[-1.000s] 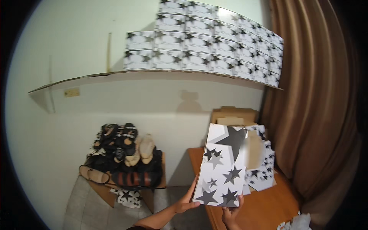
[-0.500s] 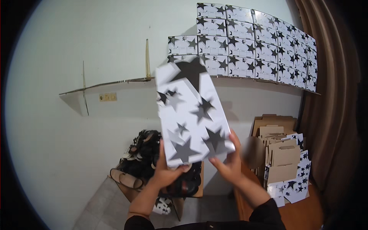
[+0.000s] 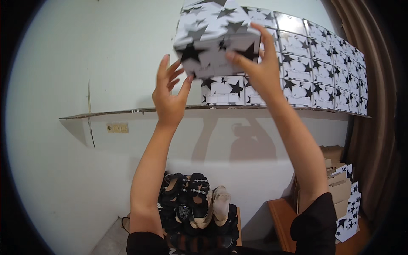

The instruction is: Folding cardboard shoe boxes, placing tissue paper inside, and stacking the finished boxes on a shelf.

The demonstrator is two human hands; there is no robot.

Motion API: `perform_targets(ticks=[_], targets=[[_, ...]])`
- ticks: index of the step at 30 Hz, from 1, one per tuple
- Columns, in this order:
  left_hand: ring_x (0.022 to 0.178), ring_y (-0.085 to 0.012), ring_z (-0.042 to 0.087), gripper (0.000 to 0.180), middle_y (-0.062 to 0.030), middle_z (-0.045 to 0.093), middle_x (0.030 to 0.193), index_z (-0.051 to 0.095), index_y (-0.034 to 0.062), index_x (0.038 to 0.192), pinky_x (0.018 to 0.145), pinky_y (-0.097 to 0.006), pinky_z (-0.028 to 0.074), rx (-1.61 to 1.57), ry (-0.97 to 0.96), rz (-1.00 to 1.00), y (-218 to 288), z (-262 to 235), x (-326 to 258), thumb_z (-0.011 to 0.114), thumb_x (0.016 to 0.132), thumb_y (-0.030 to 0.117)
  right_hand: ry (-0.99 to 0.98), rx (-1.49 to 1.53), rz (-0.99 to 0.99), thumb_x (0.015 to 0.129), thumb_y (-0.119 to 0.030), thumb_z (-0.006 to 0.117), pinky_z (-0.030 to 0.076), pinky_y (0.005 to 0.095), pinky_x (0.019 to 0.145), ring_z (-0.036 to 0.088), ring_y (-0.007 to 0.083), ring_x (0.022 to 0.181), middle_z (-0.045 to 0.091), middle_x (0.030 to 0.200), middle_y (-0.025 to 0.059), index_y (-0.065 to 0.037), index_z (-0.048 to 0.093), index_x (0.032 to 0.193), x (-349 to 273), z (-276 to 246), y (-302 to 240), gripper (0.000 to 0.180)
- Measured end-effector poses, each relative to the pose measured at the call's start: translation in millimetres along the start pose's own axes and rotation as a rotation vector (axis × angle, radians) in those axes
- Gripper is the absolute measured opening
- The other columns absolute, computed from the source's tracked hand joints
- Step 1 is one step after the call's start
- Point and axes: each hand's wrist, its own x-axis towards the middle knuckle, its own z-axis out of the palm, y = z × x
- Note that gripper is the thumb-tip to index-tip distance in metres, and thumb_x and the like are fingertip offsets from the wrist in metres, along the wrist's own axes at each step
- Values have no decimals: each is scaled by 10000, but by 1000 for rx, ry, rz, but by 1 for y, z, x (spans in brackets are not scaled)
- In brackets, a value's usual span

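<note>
A white shoe box (image 3: pixel 212 36) with black and grey stars is raised in front of the stacked boxes above the wall shelf. My right hand (image 3: pixel 263 70) grips its right side, thumb across the near end face and fingers along the edge. My left hand (image 3: pixel 170 100) is beside the box's lower left corner, fingers spread and pointing up. Its thumb tip is close to that corner; whether it touches cannot be made out. Below the raised box, one star-patterned box (image 3: pixel 223 91) stands on the shelf (image 3: pixel 144 110). The raised box's far end is hidden.
Rows of matching boxes (image 3: pixel 297 68) fill the shelf's right side. Below lies a pile of black and beige shoes (image 3: pixel 199 199). Flattened cardboard (image 3: pixel 340 195) leans on a brown wooden table (image 3: pixel 282 221) at the right, near a brown curtain (image 3: pixel 382 127). Wall sockets (image 3: pixel 117 127) sit under the shelf.
The shoe box has gone up and away, from over the shoes to shelf height. Both arms are now stretched upward. My left hand has loosened from its side, fingers spread.
</note>
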Motion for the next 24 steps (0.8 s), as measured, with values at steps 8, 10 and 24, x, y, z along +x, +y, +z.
perform_targets(ticks=[8,10,24], targets=[[1304,-303,356,747,-207,342,1410,269,92,1417,1033,-365,329,426,-123,314,-53,30,15,680,798,162,112,-96,-36,762,-308,681,423,397,909,472,331,1163,402,1297,268,-115,349,1344,19,21,56,697],[1346,-294,282,784,-188,262,1458,222,92,1433,1051,-383,295,368,-159,244,-61,43,25,672,802,210,118,-42,-129,805,-348,626,379,439,960,443,343,1199,395,1314,262,-123,354,1349,22,15,60,648],[1371,-254,211,960,-144,239,1474,116,108,1462,1097,-332,190,-29,-390,69,-114,69,67,665,675,75,54,-707,-409,752,-202,602,283,422,1038,340,426,1242,348,1312,311,33,363,1307,35,21,107,649]])
